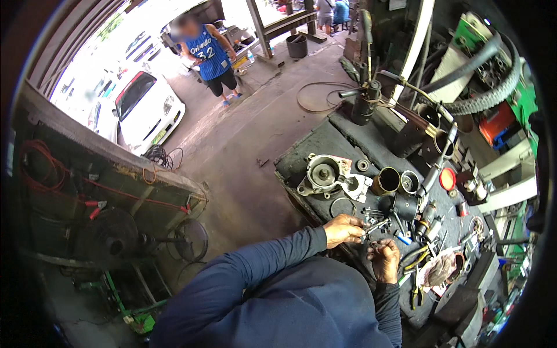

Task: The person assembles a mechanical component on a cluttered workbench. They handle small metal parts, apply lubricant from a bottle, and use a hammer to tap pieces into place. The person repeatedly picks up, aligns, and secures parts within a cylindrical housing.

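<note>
Currently | left hand half-curled, perhaps gripping metal rod | right hand curled, contents hidden

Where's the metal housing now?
In the head view, the metal housing lies on the workbench, beyond the left hand, left of the gold-lined cylinder.

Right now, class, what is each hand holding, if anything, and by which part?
The left hand seems to pinch a slim metal piece by its near end. The right hand is curled; whether it grips anything cannot be told.
</note>
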A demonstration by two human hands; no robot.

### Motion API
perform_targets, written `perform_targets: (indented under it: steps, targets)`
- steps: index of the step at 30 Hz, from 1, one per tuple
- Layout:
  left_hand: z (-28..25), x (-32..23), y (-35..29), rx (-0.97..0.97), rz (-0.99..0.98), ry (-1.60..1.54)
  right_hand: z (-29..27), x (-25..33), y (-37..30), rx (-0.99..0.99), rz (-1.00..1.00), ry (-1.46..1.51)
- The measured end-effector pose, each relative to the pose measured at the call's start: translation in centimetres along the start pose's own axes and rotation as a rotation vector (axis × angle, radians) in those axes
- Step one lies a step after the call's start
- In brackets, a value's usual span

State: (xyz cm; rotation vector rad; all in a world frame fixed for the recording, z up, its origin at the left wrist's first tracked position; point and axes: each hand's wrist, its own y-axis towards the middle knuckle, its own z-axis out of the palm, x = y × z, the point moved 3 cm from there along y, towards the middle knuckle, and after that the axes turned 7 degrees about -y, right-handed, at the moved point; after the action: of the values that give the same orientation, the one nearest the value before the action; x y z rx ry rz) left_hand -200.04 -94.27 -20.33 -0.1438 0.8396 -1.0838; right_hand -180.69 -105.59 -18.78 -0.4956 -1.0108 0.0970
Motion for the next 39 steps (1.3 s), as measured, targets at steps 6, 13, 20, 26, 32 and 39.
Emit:
perform_targets:
  steps: [6, 13, 20, 26, 32, 39]
  targets:
    - [1.0, -1.5, 1.8, 0.013, 0.078, -0.145, 4.0, 3.3, 2.8, -0.081, -0.283, -0.832]
    - [0.8, -1.2, 2.2, 0.001, 0.107, -0.224, 8.6, 4.4, 2.6, -0.164, -0.738, -1.401]
    - [2.8, -2.1, 1.7, -0.016, 0.071, -0.103, 5.6, 3.8, 2.4, -0.197, -0.514, -1.199]
    - [3.0, -1.7, 2.5, -0.029, 0.07, -0.045, 5.9, 4.9, 1.3, -0.22, -0.551, -1.305]
    - [3.4, -1.7, 3.1, 0.081, 0.034, 0.009, 3.5, 3.7, 1.9, -0.275, -0.515, -1.094]
    - [3.2, -1.5, 3.0, 0.058, 0.059, -0.002, 6.7, 5.5, 0.6, -0.254, -0.63, -1.351]
